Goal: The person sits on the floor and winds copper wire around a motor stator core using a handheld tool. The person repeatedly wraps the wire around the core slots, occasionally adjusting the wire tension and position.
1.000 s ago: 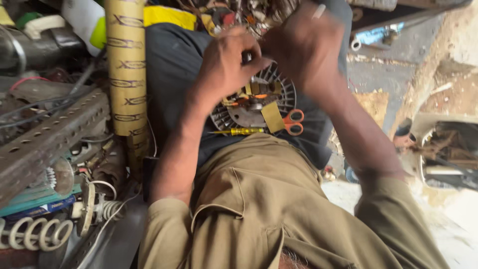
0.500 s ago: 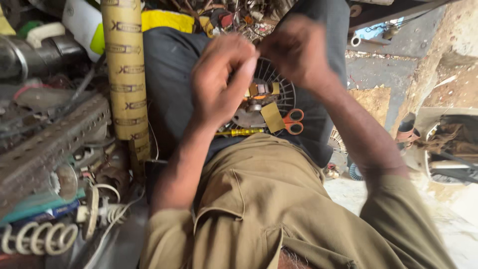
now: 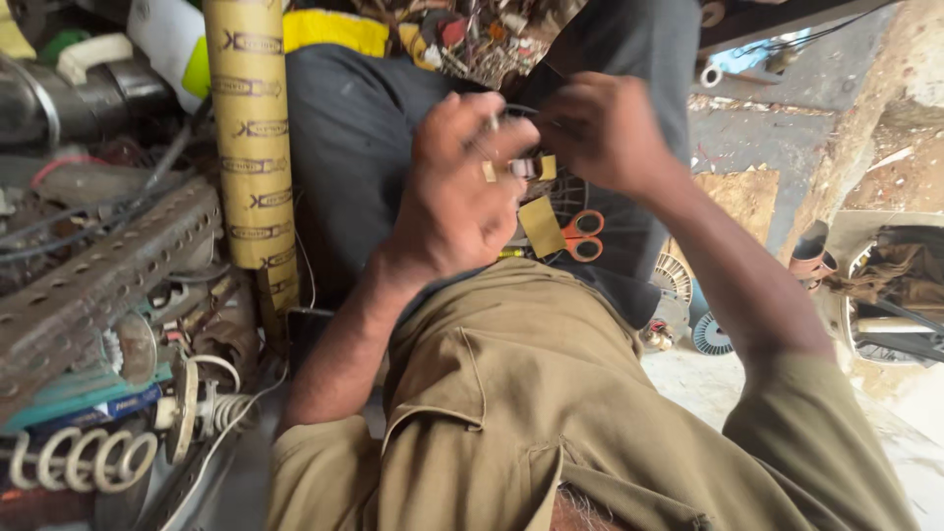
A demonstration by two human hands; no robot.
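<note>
My left hand [image 3: 457, 197] and my right hand [image 3: 602, 130] meet in mid-air above my lap, fingertips together. Between them they pinch small folded tan paper strips [image 3: 539, 167], and another slip shows at my left fingers. Below the hands, a round metal motor core with slots [image 3: 580, 197] lies on a dark cloth [image 3: 354, 147], mostly hidden by the hands. A tan paper piece [image 3: 542, 225] and orange-handled scissors [image 3: 583, 236] rest on it. My khaki trouser legs [image 3: 511, 393] fill the foreground.
A tall tan roll of printed paper [image 3: 251, 138] stands at the left. Beside it lie a perforated rusty metal angle [image 3: 98, 280], a coil spring [image 3: 69, 462] and tangled wires. Round fan parts [image 3: 688, 305] sit on the floor at the right, near a concrete edge [image 3: 846, 147].
Both hands have lifted off the motor core and drawn toward me, with the paper strips now pinched between the fingertips. The scissors have not moved.
</note>
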